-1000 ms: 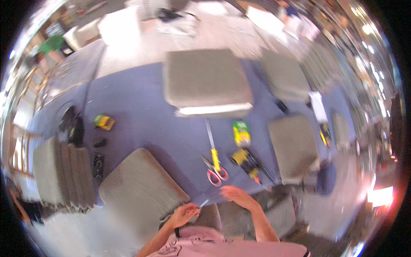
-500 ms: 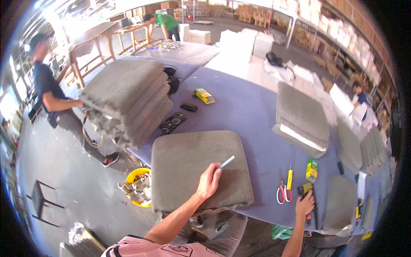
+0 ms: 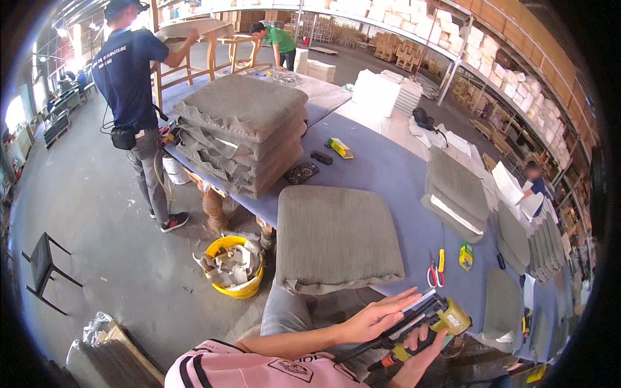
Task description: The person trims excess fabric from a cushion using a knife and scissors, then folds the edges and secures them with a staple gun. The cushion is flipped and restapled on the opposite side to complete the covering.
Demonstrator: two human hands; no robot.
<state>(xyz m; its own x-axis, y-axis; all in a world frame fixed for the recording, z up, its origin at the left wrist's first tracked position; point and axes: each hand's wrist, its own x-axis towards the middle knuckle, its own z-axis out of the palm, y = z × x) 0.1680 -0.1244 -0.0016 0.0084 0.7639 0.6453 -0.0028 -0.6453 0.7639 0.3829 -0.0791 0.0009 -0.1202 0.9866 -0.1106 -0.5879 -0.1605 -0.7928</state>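
Note:
In my right hand [image 3: 424, 352] is a yellow-green and black staple gun [image 3: 456, 317], held tilted at the table's front edge with a hose at its handle. My left hand [image 3: 375, 317] has its fingers stretched along the gun's long black magazine, pressing a pale strip of staples [image 3: 425, 297] against it. The fingertips partly cover the strip. Just beyond my hands, a grey upholstered seat cushion [image 3: 339, 233] lies on the blue-covered table [image 3: 388, 168]. Red-and-white scissors [image 3: 435, 277] and a yellow-handled tool [image 3: 442, 258] lie right of the cushion.
A stack of grey cushions [image 3: 242, 110] stands at the table's left, more cushions [image 3: 456, 194] at the right. A yellow bucket of scraps [image 3: 234, 265] and a dark chair [image 3: 44, 265] are on the floor. One co-worker [image 3: 129, 71] stands far left; another in green [image 3: 279, 44] bends farther back.
My right hand has lifted the staple gun from the table and drawn it in. My left hand has come right from over the cushion, bringing the staple strip to the gun. The view has shifted.

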